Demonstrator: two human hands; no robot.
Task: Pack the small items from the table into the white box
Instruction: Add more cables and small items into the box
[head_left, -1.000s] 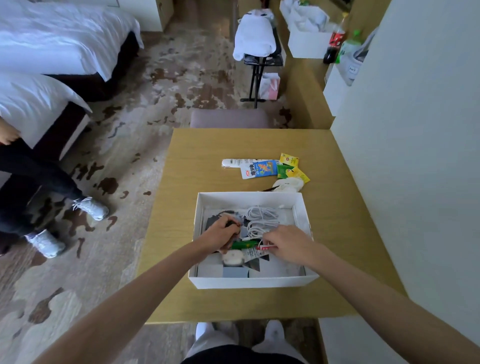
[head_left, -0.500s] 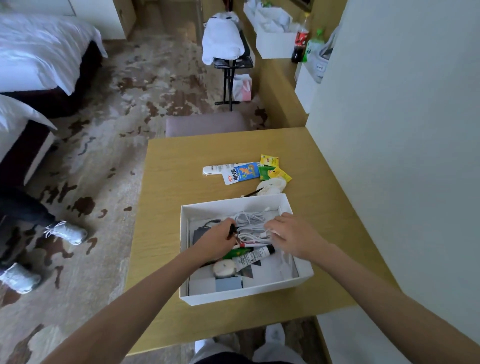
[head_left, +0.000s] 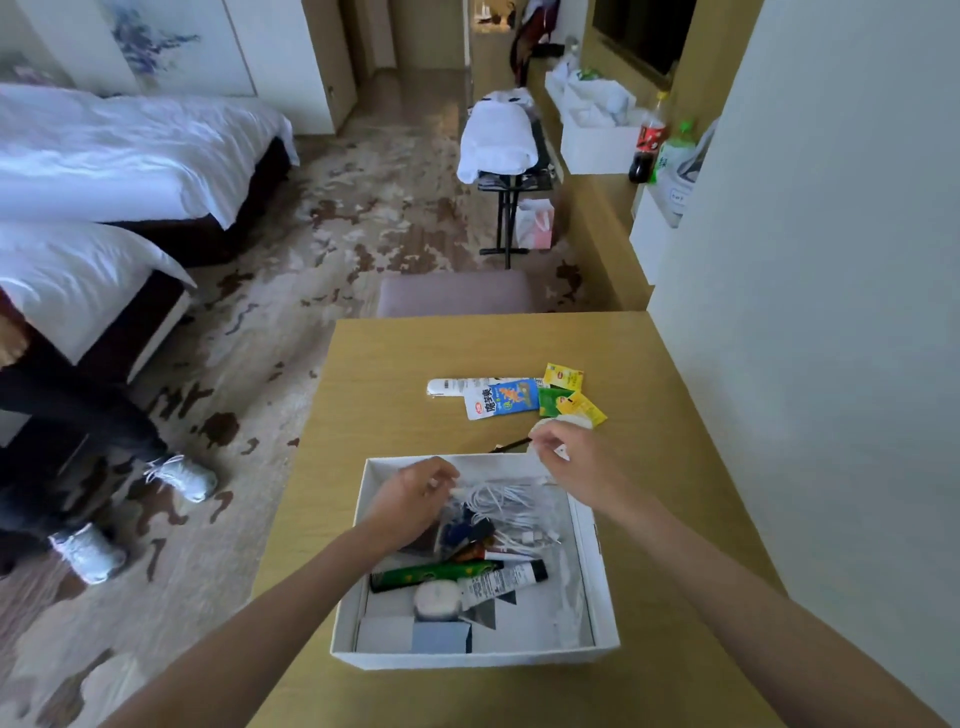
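White box (head_left: 467, 661) — packets (head_left: 519, 397) beyond, pouch (head_left: 569, 421) gripped

One head cam, wide-angle
Looks forward and down over the table (head_left: 395, 364), white box (head_left: 478, 660) close below, carpet (head_left: 260, 364) stretching off beyond

Our white box (head_left: 467, 661) sits open on the table (head_left: 384, 364), holding a coiled cable (head_left: 511, 506), green tube (head_left: 426, 574) and white tube (head_left: 498, 579). Just beyond lie a blue packet (head_left: 506, 399), sachets (head_left: 563, 376) and a white item (head_left: 569, 421).
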